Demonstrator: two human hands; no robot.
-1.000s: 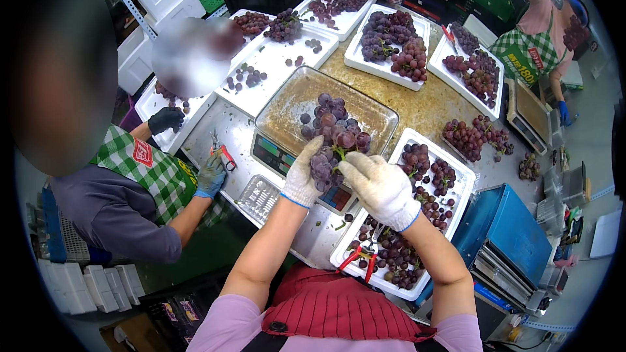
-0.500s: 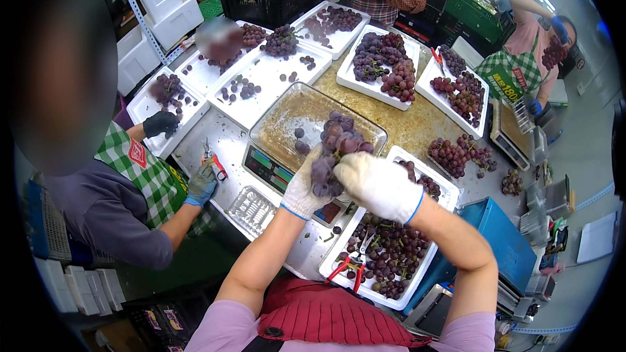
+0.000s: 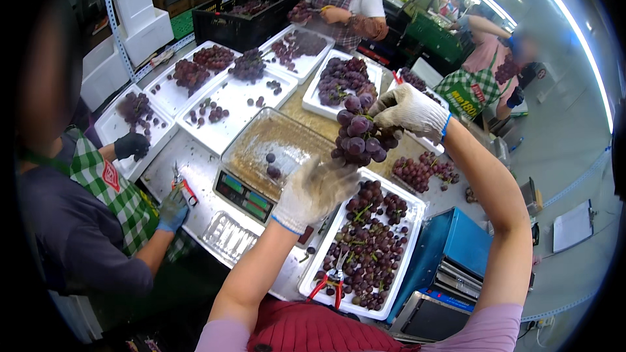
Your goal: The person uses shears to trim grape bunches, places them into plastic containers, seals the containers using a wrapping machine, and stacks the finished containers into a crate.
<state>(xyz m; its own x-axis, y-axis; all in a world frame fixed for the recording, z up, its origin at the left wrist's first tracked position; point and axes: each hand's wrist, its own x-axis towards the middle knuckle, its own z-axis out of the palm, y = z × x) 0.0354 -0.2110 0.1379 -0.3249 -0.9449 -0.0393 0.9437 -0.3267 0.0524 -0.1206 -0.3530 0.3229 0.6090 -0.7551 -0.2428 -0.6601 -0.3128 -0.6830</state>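
My right hand (image 3: 411, 109), in a white work glove, holds a bunch of dark purple grapes (image 3: 360, 132) by the stem, lifted above the scale. My left hand (image 3: 316, 190), also gloved, hovers just under the bunch with its fingers spread, holding nothing. Below them is the metal tray of a digital scale (image 3: 274, 140), with two loose grapes lying on it. A white tray (image 3: 411, 218) full of grape bunches lies in front of me, with red-handled scissors (image 3: 334, 280) on the grapes.
A person in a green checked apron stands at my left, holding red clippers (image 3: 182, 186) in a gloved hand. Several white trays (image 3: 225, 107) with grapes cover the table beyond. A black crate (image 3: 241, 16) stands at the back, and a blue box (image 3: 460, 248) at my right.
My right hand has lifted the grape bunch off the scale tray and up to the right. My left hand let go and now hangs open beneath it.
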